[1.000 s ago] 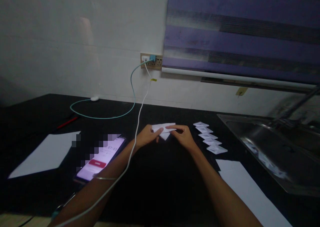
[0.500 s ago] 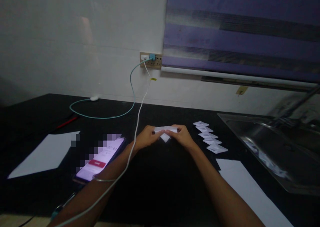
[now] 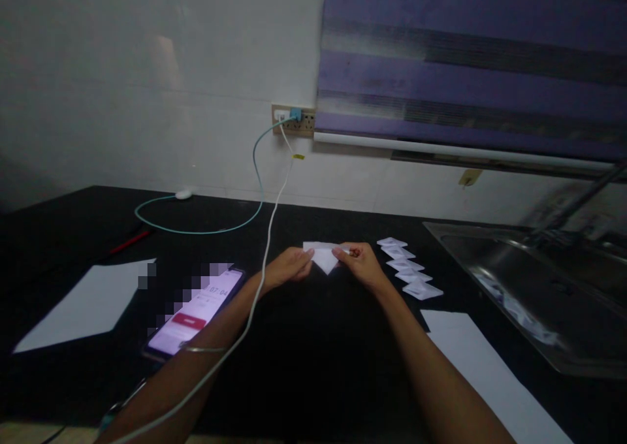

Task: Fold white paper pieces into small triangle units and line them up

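Note:
Between my two hands is a small piece of folded white paper (image 3: 325, 257), its upper edge straight and its lower end coming to a point. My left hand (image 3: 290, 265) pinches its left side, thumb on the near face. On the other side my right hand (image 3: 361, 261) grips the right edge, the thumb near the paper's middle and the other fingers curled behind. To the right of my right hand, several folded white paper pieces (image 3: 405, 269) lie in an overlapping row on the black countertop (image 3: 313, 365).
A lit phone (image 3: 198, 317) lies by my left forearm, with a white sheet (image 3: 88, 307) farther left. More white paper (image 3: 482, 359) lies at the right, beside a metal sink (image 3: 548, 300). A white cable (image 3: 268, 235) hangs across my left forearm from the wall socket (image 3: 306, 123).
My thumbs have moved apart from the middle of the paper toward its sides, so more of its face shows. The other things lie as before.

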A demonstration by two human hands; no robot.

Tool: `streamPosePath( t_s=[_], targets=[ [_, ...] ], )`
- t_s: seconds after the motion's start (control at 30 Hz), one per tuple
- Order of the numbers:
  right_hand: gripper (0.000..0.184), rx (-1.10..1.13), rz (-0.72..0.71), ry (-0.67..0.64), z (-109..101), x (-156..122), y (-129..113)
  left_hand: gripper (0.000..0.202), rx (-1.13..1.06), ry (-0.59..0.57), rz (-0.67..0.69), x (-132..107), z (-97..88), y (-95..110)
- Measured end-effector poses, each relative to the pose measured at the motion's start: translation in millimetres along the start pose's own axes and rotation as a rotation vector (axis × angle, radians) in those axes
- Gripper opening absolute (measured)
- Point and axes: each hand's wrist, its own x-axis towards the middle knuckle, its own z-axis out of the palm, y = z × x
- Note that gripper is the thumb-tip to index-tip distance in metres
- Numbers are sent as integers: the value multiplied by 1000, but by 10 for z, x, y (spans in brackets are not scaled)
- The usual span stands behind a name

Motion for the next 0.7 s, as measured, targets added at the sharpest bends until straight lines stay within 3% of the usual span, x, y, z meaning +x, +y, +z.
streamPosePath(
  t_s=[0.17, 0.3, 0.4, 0.53, 0.7],
  targets=[
    [41, -137, 4, 26, 55, -25, -15, 74, -23, 115, -40, 40, -2, -1],
    [43, -199, 28, 68, 55, -39, -3, 60, -171, 220, -108, 52, -21, -43],
    [47, -51, 80, 112, 68, -12, 20, 64, -231, 264, -140, 54, -31, -82],
    [53, 191, 139, 123, 108, 20, 42, 54, -308, 270, -123, 49, -16, -56],
    [50, 296, 158, 148, 131, 3, -9, 47, -335, 320, -88, 26, 22, 57]
  ],
)
